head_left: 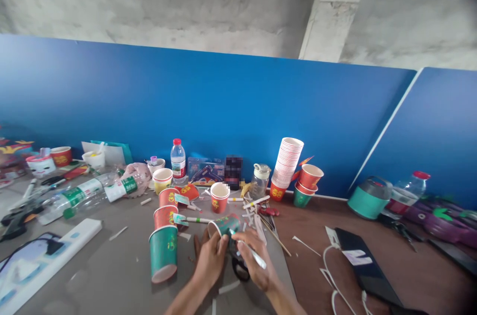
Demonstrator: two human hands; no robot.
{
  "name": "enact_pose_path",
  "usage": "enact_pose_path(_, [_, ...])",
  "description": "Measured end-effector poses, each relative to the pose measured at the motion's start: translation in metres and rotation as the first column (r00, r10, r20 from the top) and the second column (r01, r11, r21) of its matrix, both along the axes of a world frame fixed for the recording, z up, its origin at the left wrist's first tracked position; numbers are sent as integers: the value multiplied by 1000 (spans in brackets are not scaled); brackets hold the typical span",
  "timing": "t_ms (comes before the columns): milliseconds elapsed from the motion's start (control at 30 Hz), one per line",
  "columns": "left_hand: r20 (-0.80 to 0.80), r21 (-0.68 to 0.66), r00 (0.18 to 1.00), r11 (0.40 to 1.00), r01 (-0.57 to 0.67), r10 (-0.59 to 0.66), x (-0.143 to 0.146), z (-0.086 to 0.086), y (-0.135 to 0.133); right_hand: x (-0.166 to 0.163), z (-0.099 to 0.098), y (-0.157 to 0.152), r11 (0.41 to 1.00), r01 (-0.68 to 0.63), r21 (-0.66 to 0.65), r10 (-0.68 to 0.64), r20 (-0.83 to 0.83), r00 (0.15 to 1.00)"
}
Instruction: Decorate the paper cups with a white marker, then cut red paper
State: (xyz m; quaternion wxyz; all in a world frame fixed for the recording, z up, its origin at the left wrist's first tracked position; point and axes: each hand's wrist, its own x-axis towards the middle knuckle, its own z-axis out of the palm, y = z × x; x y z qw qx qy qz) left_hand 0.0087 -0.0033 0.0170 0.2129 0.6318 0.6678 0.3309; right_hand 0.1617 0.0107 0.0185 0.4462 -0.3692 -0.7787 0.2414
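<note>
My left hand [211, 254] is closed around a green paper cup [228, 225] lying on its side, its open rim facing left. In my right hand [255, 254] is a white pen [258, 258], its tip against the cup's side. Black-handled scissors [240, 269] lie under my right hand, partly hidden. Left of my hands, a green paper cup [164, 250] stands upside down with red cups [166, 216] stacked behind it. Paper pieces on sticks [194, 219] stick out from these cups toward the middle. An upright red paper cup [219, 199] stands just beyond my hands.
A tall stack of paper cups [286, 163] leans at the back beside more cups [307, 183]. Plastic bottles [87, 193] lie at left, near a white power strip [55, 260]. At right are a black phone [367, 265] with a white cable and a teal container [368, 200]. A blue partition [223, 101] closes off the back.
</note>
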Motion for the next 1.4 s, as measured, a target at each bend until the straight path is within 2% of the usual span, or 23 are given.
enact_pose_path(67, [40,-11,999,1000,-21,21,-1,-1,2,0,0,0,999,-39,29,37,46,998])
enact_pose_path(133, [39,-29,999,999,-29,30,-1,-2,2,1,-2,2,999,-25,48,22,71,997])
enact_pose_path(267, [-36,-31,999,1000,-2,1,2,-3,1,2,-5,4,990,139,-18,-139,-12,990])
enact_pose_path(433, [-92,-51,995,998,31,-36,2,-6,1,-3,0,-1,999,-24,24,23,23,999])
enact_pose_path(467, [-93,-49,995,998,33,-37,2,-6,1,-3,1,-1,999,-19,25,18,30,999])
enact_pose_path(600, [-90,-17,995,999,39,-40,2,-6,1,-1,1,2,992,129,4,-129,3,992])
enact_pose_path(633, [-95,-14,995,999,39,-40,2,-6,1,-1,0,2,992,128,6,-128,-2,992])
enact_pose_path(767, [-119,-35,992,999,37,-41,2,-5,1,-4,-1,-1,997,-26,69,22,49,999])
enact_pose_path(933, [-122,-5,990,998,70,-70,1,-7,0,-3,-2,1,990,129,62,-131,29,991])
enact_pose_path(1067, [-145,-22,987,998,61,-64,1,-10,1,-5,-1,-1,996,-21,91,13,90,996])
enact_pose_path(1133, [-138,-25,989,998,54,-56,1,-11,1,-6,0,0,994,-9,106,-1,95,995])
enact_pose_path(1233, [-130,-9,989,997,76,-77,0,-11,1,-5,2,0,990,109,92,-113,47,992])
enact_pose_path(1400, [-145,-28,987,997,71,-74,0,-11,1,-4,2,0,996,-29,83,26,46,999])
